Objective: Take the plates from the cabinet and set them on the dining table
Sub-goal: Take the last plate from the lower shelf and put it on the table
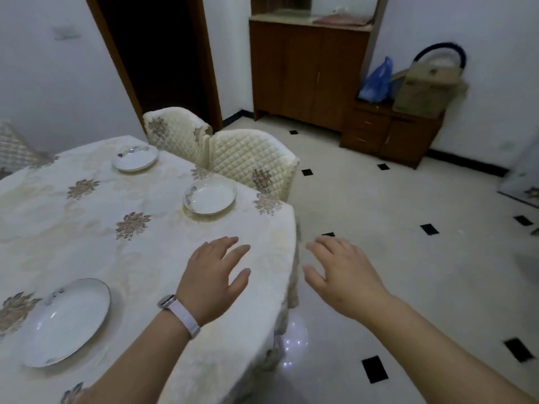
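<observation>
Three white plates lie on the dining table (163,252), which wears a cream flowered cloth: a near plate (65,322) at the lower left, a middle plate (210,195) by the right edge, and a far plate (134,158). My left hand (214,275), with a white watch on the wrist, hovers open above the cloth near the table's right edge. My right hand (342,272) is open too, just past that edge and over the floor. Neither holds anything. The brown wooden cabinet (306,71) stands shut against the far wall.
Two quilted cream chairs (250,158) are pushed in at the table's far right side. A low drawer unit (390,132) beside the cabinet carries a blue bag (376,81) and a beige bag (428,88). A dark doorway (163,53) opens at the back. The tiled floor (408,258) lies between table and cabinet.
</observation>
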The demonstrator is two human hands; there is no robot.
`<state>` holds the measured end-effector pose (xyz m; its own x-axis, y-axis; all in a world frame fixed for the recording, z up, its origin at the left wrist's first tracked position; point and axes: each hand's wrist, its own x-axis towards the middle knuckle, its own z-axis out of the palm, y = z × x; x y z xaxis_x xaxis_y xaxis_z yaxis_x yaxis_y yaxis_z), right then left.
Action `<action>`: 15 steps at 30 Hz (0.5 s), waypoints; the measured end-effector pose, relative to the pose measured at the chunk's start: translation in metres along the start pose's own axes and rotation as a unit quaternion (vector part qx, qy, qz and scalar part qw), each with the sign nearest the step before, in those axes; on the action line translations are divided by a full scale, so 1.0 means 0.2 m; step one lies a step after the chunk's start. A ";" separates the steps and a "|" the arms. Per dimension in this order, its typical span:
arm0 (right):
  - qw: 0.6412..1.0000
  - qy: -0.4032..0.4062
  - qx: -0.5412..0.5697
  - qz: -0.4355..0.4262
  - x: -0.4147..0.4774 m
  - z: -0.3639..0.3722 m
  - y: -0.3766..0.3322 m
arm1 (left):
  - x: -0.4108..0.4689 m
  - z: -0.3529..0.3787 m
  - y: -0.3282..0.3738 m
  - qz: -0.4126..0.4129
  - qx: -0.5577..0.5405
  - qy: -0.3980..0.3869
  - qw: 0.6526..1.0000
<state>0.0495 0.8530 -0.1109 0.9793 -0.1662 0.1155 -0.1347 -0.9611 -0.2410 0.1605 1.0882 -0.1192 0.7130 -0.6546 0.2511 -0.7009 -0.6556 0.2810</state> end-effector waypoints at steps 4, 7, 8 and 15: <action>0.999 0.014 -0.030 0.040 -0.16 -0.15 0.33 | 0.21 0.14 0.34 0.062 -0.001 -0.011 0.998; 0.995 0.033 -0.031 0.086 -0.29 -0.24 0.50 | 0.32 0.23 0.58 0.114 -0.014 -0.016 0.993; 0.994 0.037 -0.036 0.097 -0.32 -0.26 0.55 | 0.36 0.25 0.64 0.130 -0.017 -0.019 0.991; 0.985 0.047 -0.042 0.159 -0.42 -0.32 0.86 | 0.64 0.40 0.91 0.218 -0.023 -0.044 0.975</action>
<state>-0.0654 0.6873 -0.0997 0.8676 -0.4778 0.1377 -0.4483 -0.8715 -0.1989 0.1233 0.8549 -0.1095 0.3417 -0.8985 0.2755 -0.9338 -0.2915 0.2075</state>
